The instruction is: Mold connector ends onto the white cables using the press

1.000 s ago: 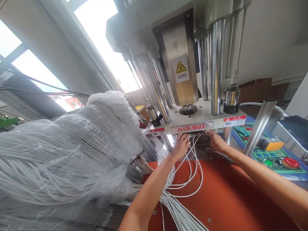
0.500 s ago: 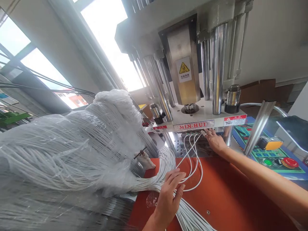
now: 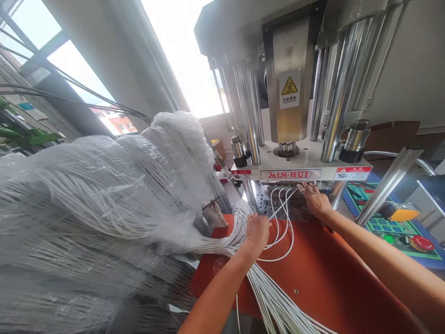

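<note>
My left hand [image 3: 257, 230] is closed over the white cables at the bundle's bend, and one strand runs from its fingertips up to the press. The white cable bundle [image 3: 273, 297] spreads below it across the orange-red work surface [image 3: 323, 264]. At the press opening, my right hand [image 3: 315, 200] has its fingers stretched out, fingertips at the mould [image 3: 283, 187] beside a cable end; whitish material shows at one fingertip. Several looped white cables [image 3: 291, 236] lead from the mould down to the bundle. The exact fingertip contact is too small to tell.
The press plate [image 3: 291, 174] lies just above my right hand, between steel columns [image 3: 248, 106]. A heat warning label [image 3: 289, 89] marks the nozzle block. Plastic-wrapped cables [image 3: 139, 185] are heaped at left. The control panel [image 3: 399, 232] with a red stop button [image 3: 422, 242] stands at right.
My left hand has moved up and forward, its fingers closing at the cables near the bend. My right hand stays at the mould. The whole view has shifted slightly.
</note>
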### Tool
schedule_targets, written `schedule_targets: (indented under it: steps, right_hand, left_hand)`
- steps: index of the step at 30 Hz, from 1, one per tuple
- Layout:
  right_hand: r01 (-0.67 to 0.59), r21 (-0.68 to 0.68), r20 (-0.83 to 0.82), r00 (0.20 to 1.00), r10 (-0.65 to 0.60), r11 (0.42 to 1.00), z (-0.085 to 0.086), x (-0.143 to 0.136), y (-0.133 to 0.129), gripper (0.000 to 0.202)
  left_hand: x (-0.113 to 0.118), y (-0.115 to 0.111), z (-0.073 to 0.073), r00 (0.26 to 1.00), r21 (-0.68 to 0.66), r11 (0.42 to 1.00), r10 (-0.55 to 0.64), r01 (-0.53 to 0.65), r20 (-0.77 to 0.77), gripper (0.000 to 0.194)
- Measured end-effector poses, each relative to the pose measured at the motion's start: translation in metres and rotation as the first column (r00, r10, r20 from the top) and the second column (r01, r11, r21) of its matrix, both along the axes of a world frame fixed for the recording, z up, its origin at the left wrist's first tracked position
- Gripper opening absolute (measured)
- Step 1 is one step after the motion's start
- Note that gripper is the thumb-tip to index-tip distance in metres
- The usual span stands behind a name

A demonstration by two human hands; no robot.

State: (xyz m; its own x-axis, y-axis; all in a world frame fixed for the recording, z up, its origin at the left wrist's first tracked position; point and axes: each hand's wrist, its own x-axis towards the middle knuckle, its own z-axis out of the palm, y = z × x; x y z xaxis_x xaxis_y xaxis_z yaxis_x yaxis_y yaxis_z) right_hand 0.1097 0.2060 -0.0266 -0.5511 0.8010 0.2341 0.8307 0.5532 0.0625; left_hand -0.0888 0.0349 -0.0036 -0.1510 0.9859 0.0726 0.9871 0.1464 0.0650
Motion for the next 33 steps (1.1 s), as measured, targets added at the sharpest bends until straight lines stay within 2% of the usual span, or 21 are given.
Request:
schedule_targets:
  steps: [3,7,12,16,19,26,31,33]
  right_hand:
    - [0.007,0.023,0.018,1.000,-0.008,1.000,-0.002,0.001,0.001,0.060]
    - [0.008,0.061,-0.009,1.000,-0.008,0.998,-0.005,-0.002,0.004,0.058]
    - [-0.030,0.006,-0.130,0.991,0.030,1.000,-0.013,0.004,0.010,0.063]
    - [-0.039,-0.016,-0.152,0.988,0.036,0.999,-0.020,0.012,0.011,0.074]
    - [-0.042,-0.060,-0.141,0.989,0.033,0.997,-0.021,0.011,0.008,0.071]
    - [0.069,-0.115,-0.109,0.991,-0.082,0.991,-0.007,0.000,0.002,0.062]
    - [0.219,-0.157,-0.119,0.964,-0.238,0.963,0.010,-0.002,0.016,0.042]
    - [0.265,-0.157,-0.129,0.950,-0.286,0.951,0.015,-0.006,0.022,0.041]
  left_hand:
    - [0.000,0.008,-0.012,0.999,-0.011,1.000,-0.006,0.006,0.037,0.029]
    - [0.009,0.022,-0.022,0.996,-0.004,0.999,-0.041,0.041,0.078,0.028]
    - [0.018,0.032,-0.023,0.994,-0.002,0.997,-0.072,0.073,0.081,0.028]
    - [0.018,0.027,-0.023,0.993,-0.001,0.997,-0.081,0.081,0.083,0.028]
    - [0.016,0.025,-0.025,0.993,0.009,0.998,-0.062,0.061,0.101,0.030]
    - [0.014,0.024,-0.028,0.983,0.053,0.998,-0.026,0.017,0.180,0.027]
    - [0.013,0.024,-0.029,0.969,0.027,0.999,0.015,-0.022,0.247,0.021]
    - [0.012,0.025,-0.029,0.966,0.008,0.999,0.030,-0.033,0.258,0.021]
